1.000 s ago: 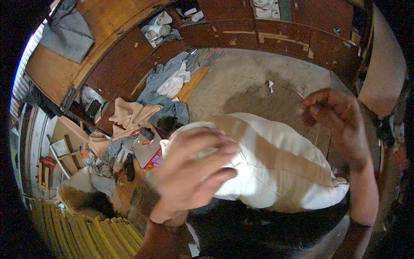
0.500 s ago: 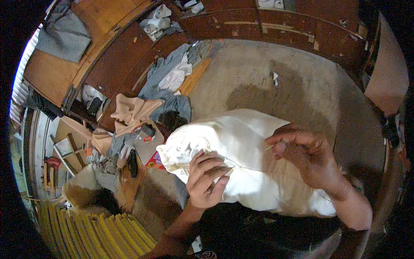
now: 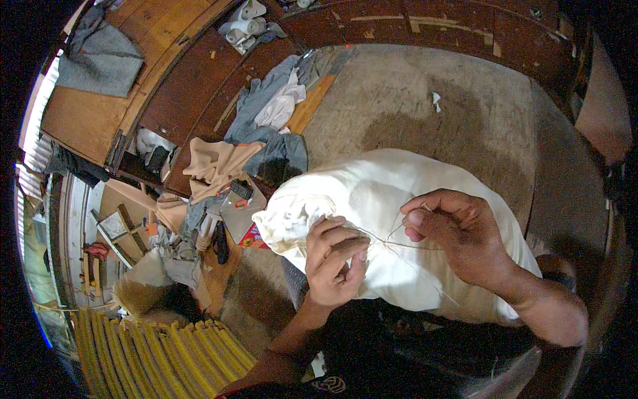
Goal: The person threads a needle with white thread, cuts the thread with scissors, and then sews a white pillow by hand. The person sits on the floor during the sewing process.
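A plump white stuffed cloth cushion (image 3: 405, 176) lies across my lap, its gathered, crumpled end to the left. My left hand (image 3: 332, 263) is closed in a pinch on the cushion's cloth beside a seam line. Over the right part of the cushion, my right hand (image 3: 462, 233) pinches a thin thread (image 3: 394, 229) between thumb and forefinger. The thread runs from those fingers down to the seam, where loose strands cross and trail over the cloth. Whether a needle is also in the right fingers is too small to tell.
Wooden cabinets (image 3: 189, 86) line the far and left sides. Grey and white cloths (image 3: 279, 110), a peach cloth (image 3: 216, 166) and small tools lie on the floor at left. A yellow slatted piece (image 3: 159, 352) is at lower left. A white scrap (image 3: 436, 101) lies on the floor ahead.
My right hand has turned and shifted slightly, and thread now shows between it and the seam. My left hand keeps its pinch on the cushion. The whole view has shifted a little.
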A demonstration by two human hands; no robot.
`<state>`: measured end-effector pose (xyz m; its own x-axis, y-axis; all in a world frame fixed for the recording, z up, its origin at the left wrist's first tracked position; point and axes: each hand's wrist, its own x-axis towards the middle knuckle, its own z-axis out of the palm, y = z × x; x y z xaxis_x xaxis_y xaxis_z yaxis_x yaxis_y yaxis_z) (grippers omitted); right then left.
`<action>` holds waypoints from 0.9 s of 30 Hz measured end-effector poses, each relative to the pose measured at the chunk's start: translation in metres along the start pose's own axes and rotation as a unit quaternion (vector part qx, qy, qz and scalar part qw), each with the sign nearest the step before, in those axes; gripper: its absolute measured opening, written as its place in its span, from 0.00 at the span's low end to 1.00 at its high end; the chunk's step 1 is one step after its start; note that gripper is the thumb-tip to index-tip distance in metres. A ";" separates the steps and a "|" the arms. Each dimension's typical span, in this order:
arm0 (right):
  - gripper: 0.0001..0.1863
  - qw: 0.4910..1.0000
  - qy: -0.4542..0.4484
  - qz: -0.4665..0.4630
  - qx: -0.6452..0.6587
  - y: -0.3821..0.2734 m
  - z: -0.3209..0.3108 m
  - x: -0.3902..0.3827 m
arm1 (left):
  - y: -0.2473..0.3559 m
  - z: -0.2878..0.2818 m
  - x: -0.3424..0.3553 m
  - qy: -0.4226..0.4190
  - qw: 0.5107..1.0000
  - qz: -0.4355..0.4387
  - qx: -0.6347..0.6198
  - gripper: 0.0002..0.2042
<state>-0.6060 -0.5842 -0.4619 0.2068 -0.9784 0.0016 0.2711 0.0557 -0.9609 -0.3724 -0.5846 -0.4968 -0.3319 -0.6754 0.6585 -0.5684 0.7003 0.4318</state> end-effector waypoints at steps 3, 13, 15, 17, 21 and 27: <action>0.09 0.999 0.032 -0.013 0.009 0.011 0.007 0.000 | 0.000 0.000 -0.001 0.000 1.000 -0.008 0.008 0.11; 0.07 0.974 0.063 -0.093 -0.198 0.008 0.014 -0.005 | 0.004 -0.001 0.000 0.004 0.999 -0.035 0.033 0.12; 0.05 0.969 0.093 -0.120 -0.193 0.013 0.019 -0.005 | 0.004 -0.003 0.002 0.013 0.998 -0.055 0.024 0.13; 0.06 0.960 0.088 -0.153 -0.216 0.017 0.018 -0.004 | 0.007 -0.003 0.006 0.024 0.997 -0.075 0.023 0.14; 0.06 0.946 0.070 -0.178 -0.261 0.018 0.015 -0.005 | 0.010 0.001 0.007 0.021 0.996 -0.062 0.053 0.14; 0.07 0.922 0.047 -0.221 -0.313 0.013 0.013 -0.005 | 0.005 0.003 0.006 -0.004 0.996 -0.035 0.080 0.13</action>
<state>-0.5909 -0.5758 -0.4711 0.1158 -0.8923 0.4364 -0.2934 -0.4505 -0.8432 -0.3800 -0.5860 -0.4924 -0.2917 -0.7240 0.6251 -0.7027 0.6055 0.3734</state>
